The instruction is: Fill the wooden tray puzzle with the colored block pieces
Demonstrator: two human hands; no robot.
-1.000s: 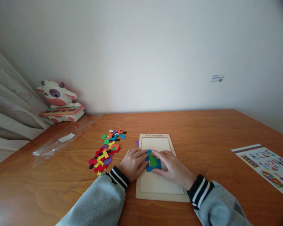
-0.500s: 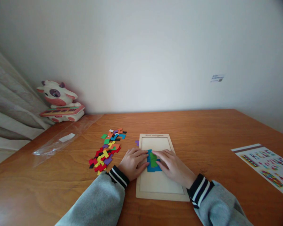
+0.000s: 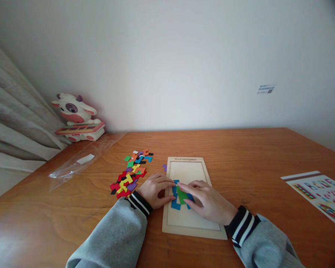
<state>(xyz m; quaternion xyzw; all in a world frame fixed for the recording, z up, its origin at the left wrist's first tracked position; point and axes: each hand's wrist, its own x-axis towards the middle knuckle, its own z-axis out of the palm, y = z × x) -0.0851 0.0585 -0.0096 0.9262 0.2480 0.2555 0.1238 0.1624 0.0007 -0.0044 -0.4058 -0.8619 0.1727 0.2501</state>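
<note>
A pale wooden puzzle board (image 3: 194,231) lies flat in front of me, and flat blue and green pieces rest inside its frame. My left hand (image 3: 156,190) reaches over the board's left edge, its index finger and thumb bent onto a blue puzzle piece (image 3: 175,204). From the right, my right hand (image 3: 209,201) has index finger and thumb on a green puzzle piece (image 3: 181,196), which sits slightly tilted between the blue ones. Another blue piece (image 3: 190,198) is partly covered by the right fingers.
Left of the board is a pile of coloured puzzle pieces (image 3: 127,179); a purple piece (image 3: 164,168) lies by the board's edge. Farther left are a clear plastic bag (image 3: 72,165) and a cow toy keyboard (image 3: 79,119). A printed pattern sheet (image 3: 318,191) lies at the right.
The blue and green pieces, close together before, have shifted apart with gaps between them. My right hand has moved slightly and the green piece has turned. The camera view has shifted a little left.
</note>
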